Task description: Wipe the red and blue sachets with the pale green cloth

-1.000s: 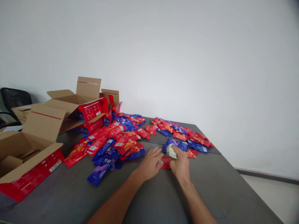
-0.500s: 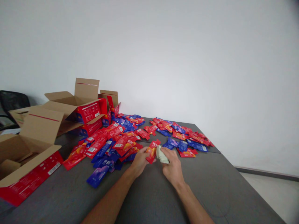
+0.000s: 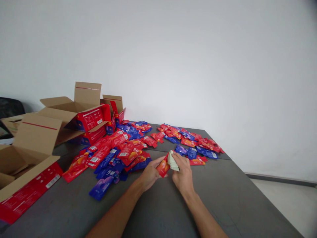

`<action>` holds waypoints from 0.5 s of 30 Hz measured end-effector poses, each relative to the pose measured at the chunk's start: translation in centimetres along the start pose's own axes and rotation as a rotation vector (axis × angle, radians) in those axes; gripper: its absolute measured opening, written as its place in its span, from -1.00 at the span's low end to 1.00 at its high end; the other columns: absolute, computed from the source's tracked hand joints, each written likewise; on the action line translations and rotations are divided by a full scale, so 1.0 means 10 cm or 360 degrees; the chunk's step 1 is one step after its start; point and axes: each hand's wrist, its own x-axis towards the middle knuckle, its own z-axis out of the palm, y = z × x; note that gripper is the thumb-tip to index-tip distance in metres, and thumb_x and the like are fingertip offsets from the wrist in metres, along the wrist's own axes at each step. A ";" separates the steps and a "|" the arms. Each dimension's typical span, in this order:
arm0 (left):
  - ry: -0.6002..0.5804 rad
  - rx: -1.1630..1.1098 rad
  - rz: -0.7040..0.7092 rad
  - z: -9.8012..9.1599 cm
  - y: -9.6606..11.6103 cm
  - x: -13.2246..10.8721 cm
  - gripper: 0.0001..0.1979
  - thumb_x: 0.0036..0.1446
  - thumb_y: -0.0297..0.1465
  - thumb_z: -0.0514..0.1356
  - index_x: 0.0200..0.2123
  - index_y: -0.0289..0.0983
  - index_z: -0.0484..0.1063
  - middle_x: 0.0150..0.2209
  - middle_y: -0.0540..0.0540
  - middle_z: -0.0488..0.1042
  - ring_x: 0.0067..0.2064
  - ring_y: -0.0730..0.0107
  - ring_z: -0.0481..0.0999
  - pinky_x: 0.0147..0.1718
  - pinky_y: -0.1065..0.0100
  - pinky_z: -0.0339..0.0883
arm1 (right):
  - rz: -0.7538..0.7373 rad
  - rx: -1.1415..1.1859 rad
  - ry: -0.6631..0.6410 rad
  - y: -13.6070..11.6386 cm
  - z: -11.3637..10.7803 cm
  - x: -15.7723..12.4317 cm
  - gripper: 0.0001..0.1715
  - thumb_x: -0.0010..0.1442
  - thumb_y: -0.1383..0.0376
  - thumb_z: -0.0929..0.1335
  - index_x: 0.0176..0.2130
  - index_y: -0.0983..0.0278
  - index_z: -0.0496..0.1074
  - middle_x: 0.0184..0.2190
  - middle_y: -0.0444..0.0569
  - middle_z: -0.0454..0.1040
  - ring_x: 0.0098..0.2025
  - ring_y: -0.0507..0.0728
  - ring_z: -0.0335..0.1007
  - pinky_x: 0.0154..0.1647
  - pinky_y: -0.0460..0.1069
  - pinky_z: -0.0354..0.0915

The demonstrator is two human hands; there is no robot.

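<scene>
A red pouch with an orange fruit print [image 3: 162, 168] is held above the table by my left hand [image 3: 149, 175], its fingers closed on the pouch's left side. My right hand [image 3: 183, 172] grips a folded pale cloth [image 3: 172, 161], which lies against the pouch's upper right part and covers it. To the left of my hands is a heap of red and blue pouches [image 3: 126, 155]. One blue pouch [image 3: 101, 187] lies at that heap's near end.
Behind my right hand lies a second pile of red and blue pouches [image 3: 190, 138]. Open red cartons [image 3: 32, 188] with brown flaps stand on the left, more red cartons [image 3: 91, 119] behind. The dark table [image 3: 223, 195] meets a white wall [image 3: 173, 66].
The cloth has moved from the pouch's right edge onto its upper face. The pouch has tilted further to the right. The whole view has shifted slightly.
</scene>
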 end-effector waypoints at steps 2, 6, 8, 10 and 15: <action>0.0066 -0.0038 0.0074 -0.02 0.00 0.01 -0.11 -0.38 -0.68 0.08 0.16 -0.17 0.43 0.14 -0.14 0.48 0.13 0.10 0.42 0.02 0.18 0.33 | -0.0062 0.0098 -0.0135 -0.11 0.03 -0.01 -0.17 -0.02 0.64 0.22 0.18 0.18 0.40 0.15 0.04 0.45 0.11 0.24 0.35 0.09 0.19 0.30; 0.0177 -0.0053 0.0098 -0.11 0.07 0.01 -0.13 -0.38 -0.65 0.09 0.15 -0.20 0.44 0.05 -0.15 0.54 0.06 0.10 0.49 -0.03 0.22 0.36 | -0.0137 0.0272 -0.0474 -0.34 0.10 -0.06 -0.12 -0.09 0.65 0.24 0.16 0.13 0.42 0.13 -0.01 0.46 0.05 0.24 0.35 0.06 0.17 0.34; 0.0198 -0.0088 0.0082 -0.12 0.10 0.01 -0.24 -0.28 -0.61 0.13 0.13 -0.24 0.45 0.02 -0.18 0.55 0.02 0.10 0.52 -0.04 0.21 0.37 | -0.0134 0.0306 -0.0496 -0.37 0.11 -0.07 -0.13 -0.08 0.65 0.24 0.15 0.13 0.43 0.12 -0.02 0.47 0.04 0.24 0.36 0.04 0.17 0.35; 0.0284 -0.0158 0.0093 -0.08 0.13 0.02 -0.42 -0.09 -0.53 0.18 0.08 -0.28 0.48 0.00 -0.21 0.56 -0.01 0.13 0.53 -0.03 0.20 0.38 | -0.0109 0.0319 -0.0408 -0.34 0.10 -0.07 -0.15 -0.06 0.65 0.24 0.16 0.14 0.42 0.12 0.00 0.47 0.05 0.24 0.36 0.04 0.17 0.35; 0.0617 -0.0244 0.0231 0.00 0.16 0.06 -0.58 0.01 -0.43 0.33 0.00 -0.28 0.49 -0.03 -0.19 0.58 -0.09 0.24 0.57 -0.09 0.27 0.41 | 0.0058 0.0225 -0.0038 -0.19 0.04 -0.05 -0.25 0.03 0.62 0.23 0.14 0.17 0.43 0.09 0.05 0.49 0.11 0.25 0.36 0.12 0.22 0.32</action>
